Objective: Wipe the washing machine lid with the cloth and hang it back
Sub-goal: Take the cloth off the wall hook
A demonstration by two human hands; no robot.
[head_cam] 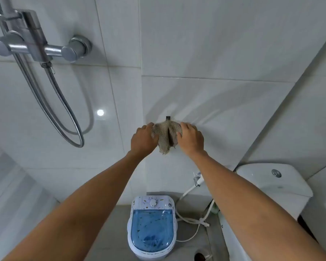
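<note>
Beige woven cloth (167, 135) hangs from the hook (168, 118) just above my grip, soft, light and limp. My left hand (143, 140) and right hand (191, 141) pinch its side edges; the washing machine lid (151, 229) sits far below.

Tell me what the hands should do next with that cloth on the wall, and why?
Probably lift the cloth up off the dark hook. Both the left hand and the right hand hold its sides, and its top sits at the hook. The washing machine lid lies far below, untouched. Whether wiping is already done cannot be told; if so, let go instead.
</note>
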